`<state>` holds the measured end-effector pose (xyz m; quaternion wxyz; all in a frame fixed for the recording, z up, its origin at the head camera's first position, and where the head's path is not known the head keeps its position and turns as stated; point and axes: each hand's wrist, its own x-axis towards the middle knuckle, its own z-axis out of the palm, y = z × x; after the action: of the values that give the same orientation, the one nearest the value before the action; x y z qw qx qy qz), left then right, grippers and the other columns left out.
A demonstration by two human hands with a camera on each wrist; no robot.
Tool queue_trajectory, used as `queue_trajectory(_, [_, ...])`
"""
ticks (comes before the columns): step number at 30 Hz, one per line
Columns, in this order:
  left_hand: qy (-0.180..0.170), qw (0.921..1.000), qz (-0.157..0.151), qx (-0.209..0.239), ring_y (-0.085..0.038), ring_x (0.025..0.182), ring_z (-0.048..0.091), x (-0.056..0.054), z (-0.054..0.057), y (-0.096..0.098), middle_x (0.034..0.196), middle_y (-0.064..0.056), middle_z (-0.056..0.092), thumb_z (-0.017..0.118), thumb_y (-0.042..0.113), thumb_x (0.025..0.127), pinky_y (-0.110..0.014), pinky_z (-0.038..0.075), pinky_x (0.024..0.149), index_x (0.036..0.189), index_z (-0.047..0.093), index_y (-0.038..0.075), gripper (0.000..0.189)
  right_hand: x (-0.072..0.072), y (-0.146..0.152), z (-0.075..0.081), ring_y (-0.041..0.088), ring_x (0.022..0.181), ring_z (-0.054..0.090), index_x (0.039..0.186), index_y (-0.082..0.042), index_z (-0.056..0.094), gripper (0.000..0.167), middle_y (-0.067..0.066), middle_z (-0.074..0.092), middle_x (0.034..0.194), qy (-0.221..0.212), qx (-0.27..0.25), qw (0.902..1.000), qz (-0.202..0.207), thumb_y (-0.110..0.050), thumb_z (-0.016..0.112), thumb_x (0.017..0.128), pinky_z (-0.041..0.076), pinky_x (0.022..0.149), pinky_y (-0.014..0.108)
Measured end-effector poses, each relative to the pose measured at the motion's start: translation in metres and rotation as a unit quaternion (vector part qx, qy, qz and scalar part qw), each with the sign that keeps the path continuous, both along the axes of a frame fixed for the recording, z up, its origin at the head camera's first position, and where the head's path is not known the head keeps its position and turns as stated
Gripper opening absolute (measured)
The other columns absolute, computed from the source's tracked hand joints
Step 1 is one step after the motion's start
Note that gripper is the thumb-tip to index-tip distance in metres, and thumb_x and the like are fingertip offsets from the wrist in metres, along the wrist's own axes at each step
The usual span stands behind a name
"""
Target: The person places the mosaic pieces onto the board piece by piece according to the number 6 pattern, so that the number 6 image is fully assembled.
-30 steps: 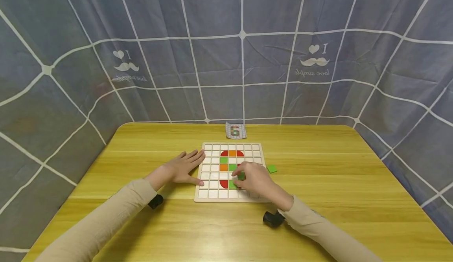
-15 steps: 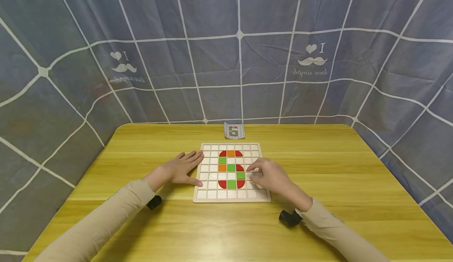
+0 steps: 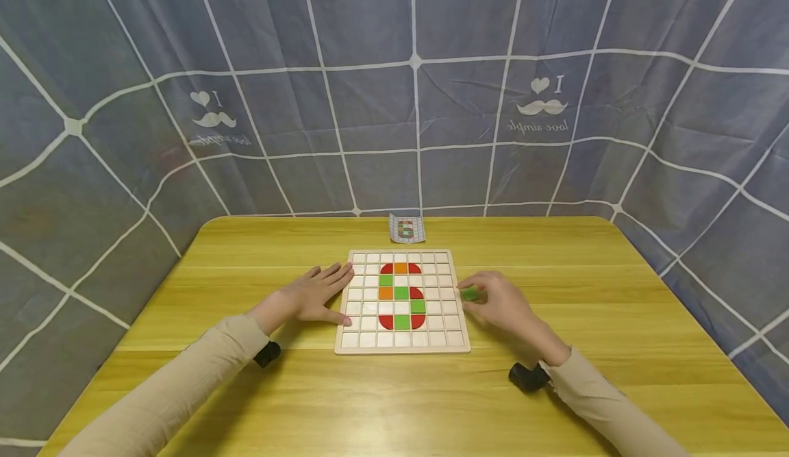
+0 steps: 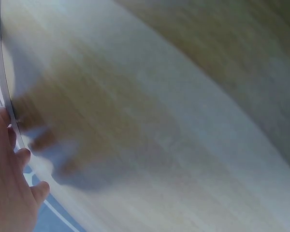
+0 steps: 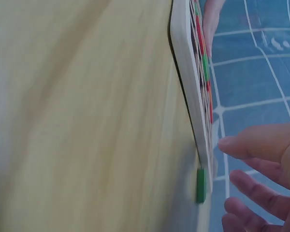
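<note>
A wooden grid board (image 3: 401, 350) lies on the table, with red, orange and green tiles set in its cells in a curved, digit-like shape. My left hand (image 3: 314, 296) lies with straight, spread fingers, its fingertips and thumb tip on the board's left edge. Just off the right edge, a loose green square tile (image 3: 470, 294) sits within the curve of my right hand (image 3: 502, 299). In the right wrist view this green tile (image 5: 201, 186) lies against the board's side, and the fingers (image 5: 261, 140) are spread apart, off it.
Behind the board lies a small paper card (image 3: 407, 228) printed with a coloured grid pattern. A black device (image 3: 267, 354) hangs at my left wrist and another black device (image 3: 529, 377) at my right. A grey curtain (image 3: 382, 114) with white lines surrounds the wooden table (image 3: 401, 402).
My right hand has moved right from the tiles on the board to the loose green tile, uncovering the red and green tiles beneath it. The left hand has stayed on the edge.
</note>
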<state>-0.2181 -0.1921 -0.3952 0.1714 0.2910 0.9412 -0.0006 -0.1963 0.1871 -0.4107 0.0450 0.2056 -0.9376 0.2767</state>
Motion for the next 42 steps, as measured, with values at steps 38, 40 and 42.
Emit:
queue_trajectory(38, [-0.006, 1.0, -0.001, 0.005, -0.033, 0.15, 0.007, 0.001, 0.003, 0.001, 0.163, -0.011, 0.004, 0.05, 0.071, 0.085, -0.057, 0.01, 0.12, 0.156, 0.01, 0.01, 0.102, -0.03, 0.023, 0.002, 0.017, 0.086, 0.063, 0.103, -0.012, 0.076, 0.025, 0.006, 0.069, 0.105, -0.078, 0.049, 0.9955, 0.025, -0.025, 0.076, 0.081, 0.051, 0.072, 0.033])
queue_trajectory(40, [-0.005, 1.0, -0.001, 0.002, -0.033, 0.15, 0.007, 0.001, 0.003, 0.001, 0.163, -0.01, 0.004, 0.049, 0.072, 0.085, -0.057, 0.01, 0.12, 0.156, 0.009, 0.011, 0.102, -0.03, 0.023, 0.001, 0.016, 0.085, 0.062, 0.102, -0.012, 0.076, 0.025, 0.006, 0.07, 0.105, -0.073, 0.049, 0.9959, 0.021, -0.025, 0.077, 0.081, 0.05, 0.071, 0.032])
queue_trajectory(42, [-0.004, 1.0, -0.002, 0.001, -0.033, 0.15, 0.007, 0.0, 0.003, 0.001, 0.163, -0.01, 0.004, 0.049, 0.072, 0.085, -0.057, 0.01, 0.12, 0.156, 0.009, 0.011, 0.102, -0.03, 0.023, 0.0, 0.014, 0.082, 0.061, 0.101, -0.012, 0.076, 0.025, 0.006, 0.07, 0.104, -0.062, 0.05, 0.9966, 0.023, -0.026, 0.077, 0.08, 0.049, 0.068, 0.03])
